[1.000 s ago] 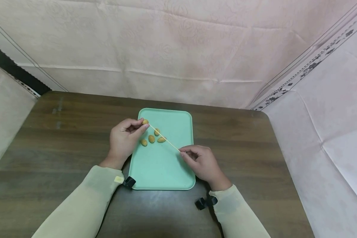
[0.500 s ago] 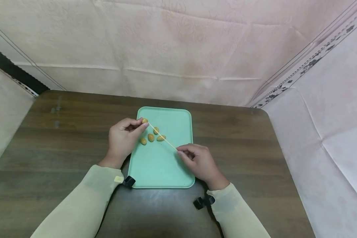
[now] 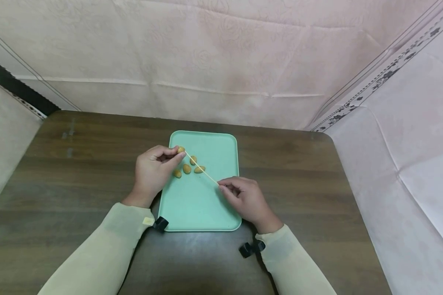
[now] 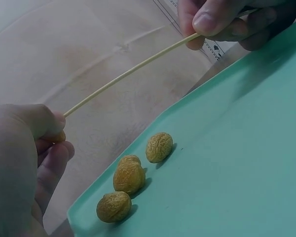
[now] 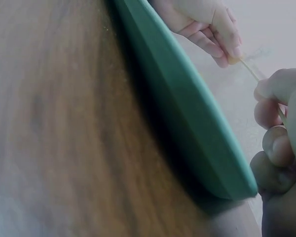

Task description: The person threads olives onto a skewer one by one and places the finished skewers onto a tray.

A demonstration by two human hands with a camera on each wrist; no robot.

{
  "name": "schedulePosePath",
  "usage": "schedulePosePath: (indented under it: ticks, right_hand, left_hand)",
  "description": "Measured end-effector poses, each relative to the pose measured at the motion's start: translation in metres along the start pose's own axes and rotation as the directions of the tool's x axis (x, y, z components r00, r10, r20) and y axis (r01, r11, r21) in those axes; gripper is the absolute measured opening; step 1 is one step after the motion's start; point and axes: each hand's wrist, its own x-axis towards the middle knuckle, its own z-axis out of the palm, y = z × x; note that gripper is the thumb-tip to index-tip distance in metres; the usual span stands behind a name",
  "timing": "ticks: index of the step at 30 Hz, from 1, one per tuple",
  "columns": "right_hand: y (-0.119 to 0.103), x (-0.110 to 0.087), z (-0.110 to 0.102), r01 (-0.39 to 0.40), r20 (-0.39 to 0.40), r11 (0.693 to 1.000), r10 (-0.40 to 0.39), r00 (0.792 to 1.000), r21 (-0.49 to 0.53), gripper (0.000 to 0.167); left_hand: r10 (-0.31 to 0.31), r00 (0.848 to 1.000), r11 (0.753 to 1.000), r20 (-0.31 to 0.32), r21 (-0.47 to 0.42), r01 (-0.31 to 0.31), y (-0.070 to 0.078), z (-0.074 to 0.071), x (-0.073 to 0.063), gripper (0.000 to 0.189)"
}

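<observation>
My left hand (image 3: 147, 174) pinches a small wrinkled yellow-brown fruit (image 3: 181, 149) between thumb and fingers, over the far left side of a mint-green tray (image 3: 206, 209). A thin bamboo skewer (image 4: 130, 71) runs from that fruit down to my right hand (image 3: 248, 198), whose thumb and fingers pinch its other end. In the left wrist view the skewer bows slightly, and its tip is hidden at the fruit. Several more such fruits lie on the tray below it, among them one fruit (image 4: 159, 147) a little apart and another fruit (image 4: 113, 207) near the rim.
The tray lies on a dark wooden table (image 3: 77, 184). Pale patterned cloth (image 3: 206, 61) hangs behind the table and at its sides. Black wrist cameras sit at both cuffs, the left camera (image 3: 160, 223) overlapping the tray's near left corner in the head view.
My right hand has come slightly closer to the left, and the stretch of skewer showing between them is a little shorter. The left hand keeps its pinch; the loose fruits stay put.
</observation>
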Motion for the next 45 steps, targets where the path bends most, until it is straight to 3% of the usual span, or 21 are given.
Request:
schedulePosePath:
  ticks: [11, 17, 23, 36, 45]
  right_hand:
    - [0.002, 0.001, 0.002, 0.02, -0.006, 1.0, -0.02, 1.0, 0.007, 0.014]
    - [0.001, 0.003, 0.003, 0.029, -0.011, 1.0, -0.029, 1.0, 0.006, 0.015]
    - [-0.002, 0.004, 0.002, 0.006, -0.021, 1.0, -0.005, 1.0, 0.011, 0.017]
    - [-0.001, 0.003, 0.0, 0.027, -0.071, 1.0, -0.027, 0.997, -0.006, 0.016]
    - [0.001, 0.003, -0.001, 0.045, -0.079, 0.999, -0.045, 0.996, 0.0, 0.016]
  left_hand:
    - [-0.013, 0.999, 0.999, 0.042, 0.037, 0.012, 0.004, 0.001, -0.001, 0.013]
    - [-0.01, 0.994, 1.0, 0.105, 0.01, 0.009, 0.006, 0.007, -0.004, 0.012]
    - [0.017, 0.99, 0.998, 0.138, 0.057, -0.025, 0.011, 0.01, -0.007, 0.009]
    - [0.117, 0.964, 0.977, 0.241, 0.148, -0.155, 0.036, 0.028, -0.021, 0.011]
    - [0.263, 0.926, 0.905, 0.269, 0.265, -0.334, 0.04, 0.035, -0.027, 0.013]
